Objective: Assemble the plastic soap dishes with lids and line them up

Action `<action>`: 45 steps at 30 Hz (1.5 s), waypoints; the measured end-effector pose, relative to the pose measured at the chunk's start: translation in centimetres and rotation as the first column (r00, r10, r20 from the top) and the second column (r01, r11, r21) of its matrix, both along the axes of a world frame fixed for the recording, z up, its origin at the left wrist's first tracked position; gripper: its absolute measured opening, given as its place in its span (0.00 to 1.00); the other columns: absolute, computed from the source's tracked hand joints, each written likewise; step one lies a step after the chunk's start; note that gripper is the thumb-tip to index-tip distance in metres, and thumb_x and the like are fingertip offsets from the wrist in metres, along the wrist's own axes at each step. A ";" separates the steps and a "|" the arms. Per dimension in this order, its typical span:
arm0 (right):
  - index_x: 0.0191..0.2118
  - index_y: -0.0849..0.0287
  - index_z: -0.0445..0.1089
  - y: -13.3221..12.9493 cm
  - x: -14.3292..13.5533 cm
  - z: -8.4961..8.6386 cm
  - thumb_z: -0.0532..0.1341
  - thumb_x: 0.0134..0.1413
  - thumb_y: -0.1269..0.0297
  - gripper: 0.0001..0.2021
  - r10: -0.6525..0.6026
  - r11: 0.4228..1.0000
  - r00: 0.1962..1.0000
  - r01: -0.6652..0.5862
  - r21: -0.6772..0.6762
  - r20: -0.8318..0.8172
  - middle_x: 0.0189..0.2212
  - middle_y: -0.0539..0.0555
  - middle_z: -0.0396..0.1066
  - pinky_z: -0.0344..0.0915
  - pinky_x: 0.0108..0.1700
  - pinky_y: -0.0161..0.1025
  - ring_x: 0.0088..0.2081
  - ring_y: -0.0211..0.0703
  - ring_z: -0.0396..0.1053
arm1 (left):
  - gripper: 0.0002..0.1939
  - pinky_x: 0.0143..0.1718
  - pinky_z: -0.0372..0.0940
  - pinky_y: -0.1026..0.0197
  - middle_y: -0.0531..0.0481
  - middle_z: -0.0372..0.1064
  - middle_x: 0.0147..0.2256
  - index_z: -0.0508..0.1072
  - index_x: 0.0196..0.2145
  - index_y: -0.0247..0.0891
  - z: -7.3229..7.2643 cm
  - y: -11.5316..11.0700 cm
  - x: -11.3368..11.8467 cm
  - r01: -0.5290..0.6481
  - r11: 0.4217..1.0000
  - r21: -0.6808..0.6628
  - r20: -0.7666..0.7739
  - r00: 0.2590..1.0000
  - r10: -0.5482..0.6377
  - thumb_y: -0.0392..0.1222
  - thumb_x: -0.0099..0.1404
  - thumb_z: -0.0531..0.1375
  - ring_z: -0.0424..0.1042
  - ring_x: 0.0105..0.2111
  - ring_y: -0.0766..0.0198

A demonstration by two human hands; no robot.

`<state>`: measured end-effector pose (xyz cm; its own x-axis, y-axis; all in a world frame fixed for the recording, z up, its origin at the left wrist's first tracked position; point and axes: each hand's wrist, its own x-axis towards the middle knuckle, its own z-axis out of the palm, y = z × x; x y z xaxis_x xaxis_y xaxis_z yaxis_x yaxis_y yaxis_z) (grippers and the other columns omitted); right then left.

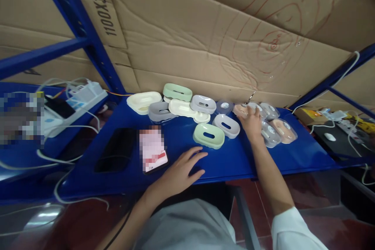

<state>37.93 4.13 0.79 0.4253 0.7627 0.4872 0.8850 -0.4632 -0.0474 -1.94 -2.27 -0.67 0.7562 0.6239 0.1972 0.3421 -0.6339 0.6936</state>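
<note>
My left hand (185, 170) rests low over the table's front part, fingers apart and holding nothing. Just beyond its fingertips sits a green oval soap dish (200, 140) with a slot. My right hand (252, 123) reaches to the back right, fingers bent around the edge of a peach soap dish (240, 109) in clear packaging; the fingers partly hide it. Around that hand lie more clear-packed dishes: a grey one (270, 136), a peach one (284, 131) and a pale one (270, 111). A light grey slotted dish (226, 126) stands left of the right hand.
More soap dishes line the back: cream (143, 101), green (177, 92) and grey (203, 104). A lit phone (154, 150) and a dark flat object (115, 150) lie at left. Cardboard (181, 35) walls the back. Power strips (88, 93) and cables flank the blue table (231, 164).
</note>
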 end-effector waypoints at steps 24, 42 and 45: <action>0.75 0.58 0.55 -1.2 1.5 -0.5 0.56 0.71 0.51 0.32 0.137 0.974 0.985 -0.114 -0.193 0.107 0.67 0.70 0.65 0.64 0.63 0.57 0.65 0.66 0.65 | 0.18 0.71 0.63 0.46 0.46 0.62 0.70 0.73 0.63 0.48 -0.2 -0.1 0.2 0.000 0.998 0.065 -0.046 0.999 0.003 0.43 0.77 0.60 0.66 0.68 0.51; 0.72 0.60 0.63 0.6 0.6 -0.3 0.59 0.70 0.52 0.30 0.120 0.986 0.990 -0.111 -0.121 0.076 0.67 0.70 0.66 0.62 0.63 0.59 0.63 0.67 0.63 | 0.17 0.70 0.65 0.44 0.45 0.64 0.68 0.75 0.62 0.46 0.0 0.0 0.3 0.011 0.995 0.098 -0.032 0.999 -0.008 0.43 0.78 0.59 0.67 0.67 0.49; 0.72 0.60 0.61 0.6 0.9 -0.4 0.58 0.70 0.54 0.30 0.156 0.980 0.984 -0.143 -0.139 0.086 0.68 0.69 0.65 0.61 0.65 0.59 0.64 0.66 0.62 | 0.17 0.70 0.64 0.43 0.44 0.63 0.69 0.75 0.61 0.45 -0.2 0.0 0.3 0.009 0.995 0.103 -0.038 0.999 -0.005 0.43 0.78 0.59 0.67 0.67 0.49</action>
